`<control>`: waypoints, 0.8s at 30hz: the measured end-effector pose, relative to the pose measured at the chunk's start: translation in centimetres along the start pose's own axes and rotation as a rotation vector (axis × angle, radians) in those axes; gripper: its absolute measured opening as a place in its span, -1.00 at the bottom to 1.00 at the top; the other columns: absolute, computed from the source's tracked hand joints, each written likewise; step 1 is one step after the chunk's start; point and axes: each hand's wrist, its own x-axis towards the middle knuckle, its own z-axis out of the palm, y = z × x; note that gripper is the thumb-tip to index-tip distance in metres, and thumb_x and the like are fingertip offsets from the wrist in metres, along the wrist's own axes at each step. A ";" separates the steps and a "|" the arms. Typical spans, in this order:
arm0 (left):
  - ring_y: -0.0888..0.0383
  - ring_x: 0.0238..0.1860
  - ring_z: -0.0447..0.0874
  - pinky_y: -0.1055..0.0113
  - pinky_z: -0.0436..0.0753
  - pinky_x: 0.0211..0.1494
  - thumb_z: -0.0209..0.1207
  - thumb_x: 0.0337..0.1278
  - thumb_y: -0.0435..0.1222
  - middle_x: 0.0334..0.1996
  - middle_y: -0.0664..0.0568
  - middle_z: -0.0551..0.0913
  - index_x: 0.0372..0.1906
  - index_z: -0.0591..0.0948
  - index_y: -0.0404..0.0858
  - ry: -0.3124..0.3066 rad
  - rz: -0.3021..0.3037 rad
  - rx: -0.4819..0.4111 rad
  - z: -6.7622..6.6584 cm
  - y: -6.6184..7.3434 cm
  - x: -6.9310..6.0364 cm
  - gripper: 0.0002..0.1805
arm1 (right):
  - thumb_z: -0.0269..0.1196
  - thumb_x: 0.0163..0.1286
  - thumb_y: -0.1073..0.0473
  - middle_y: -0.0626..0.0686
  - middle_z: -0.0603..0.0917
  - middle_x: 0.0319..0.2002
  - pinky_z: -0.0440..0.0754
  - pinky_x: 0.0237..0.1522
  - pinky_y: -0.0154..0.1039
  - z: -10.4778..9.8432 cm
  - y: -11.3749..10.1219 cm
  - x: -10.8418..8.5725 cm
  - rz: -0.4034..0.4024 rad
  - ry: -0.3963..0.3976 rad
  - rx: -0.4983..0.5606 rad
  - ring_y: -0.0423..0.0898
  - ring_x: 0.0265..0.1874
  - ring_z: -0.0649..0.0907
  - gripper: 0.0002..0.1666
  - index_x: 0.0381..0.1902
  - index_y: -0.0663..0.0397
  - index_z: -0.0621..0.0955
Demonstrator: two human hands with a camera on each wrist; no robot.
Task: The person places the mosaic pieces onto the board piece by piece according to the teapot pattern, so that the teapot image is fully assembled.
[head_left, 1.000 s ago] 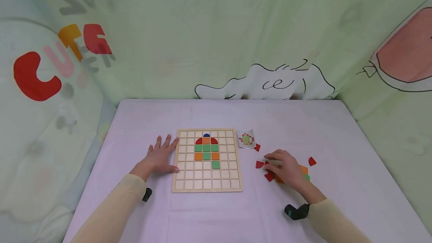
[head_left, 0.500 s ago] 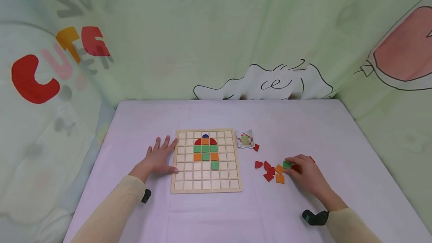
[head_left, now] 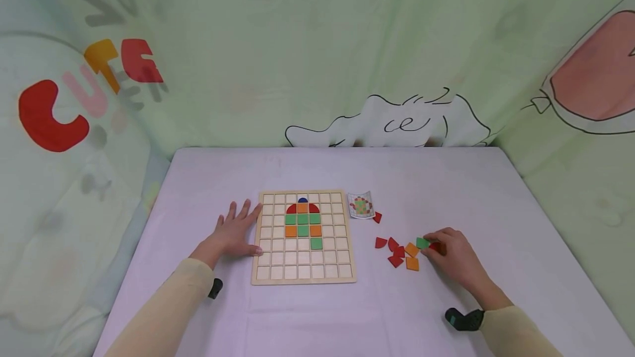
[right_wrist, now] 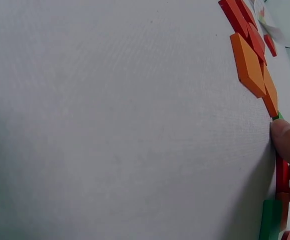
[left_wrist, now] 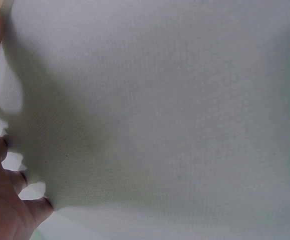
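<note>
The wooden grid board holds green, orange, red and blue pieces in its cells. My left hand lies spread on the table with its fingers apart, index fingertip and thumb at the board's left edge; some of its fingers show in the left wrist view. To the right of the board, my right hand pinches a green tile between thumb and forefinger, low at the table. A red piece is partly hidden under that hand. In the right wrist view, a green tile lies below the thumb.
Two orange squares and several red pieces lie between board and right hand. A patterned card sits beside the board's upper right corner, with a red piece at its lower edge. Curtains surround the table.
My right hand has moved right, off the red pieces, to the green tile, uncovering the orange squares. My left hand has kept its place at the board.
</note>
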 end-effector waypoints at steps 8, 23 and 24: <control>-0.39 0.64 -0.43 -0.44 -0.18 0.57 0.50 0.01 0.01 0.67 -0.24 -0.22 0.67 -0.03 -0.14 0.003 -0.007 -0.002 0.0 0.0 0.0 0.24 | 0.47 0.24 0.28 0.34 0.63 -0.06 0.73 -0.04 0.16 -0.2 -0.1 0.1 0.028 -0.007 0.006 0.24 -0.06 0.56 -0.64 -0.04 0.34 0.69; -0.42 0.63 -0.39 -0.46 -0.14 0.56 0.51 -0.02 0.01 0.67 -0.27 -0.17 0.66 0.02 -0.17 0.012 -0.003 -0.001 -0.3 0.5 -0.5 0.24 | 0.45 0.27 0.26 0.29 0.64 -0.01 0.76 -0.05 0.13 0.0 -3.4 1.2 -0.012 -0.017 0.088 0.26 0.05 0.56 -0.69 -0.04 0.26 0.73; -0.42 0.63 -0.38 -0.46 -0.14 0.56 0.51 -0.02 0.01 0.67 -0.27 -0.17 0.66 0.02 -0.17 0.013 -0.001 0.000 -0.3 0.6 -0.4 0.24 | 0.45 0.27 0.25 0.27 0.65 -0.01 0.76 -0.06 0.11 0.2 -3.9 1.4 -0.020 -0.025 0.088 0.25 0.04 0.56 -0.69 -0.04 0.25 0.73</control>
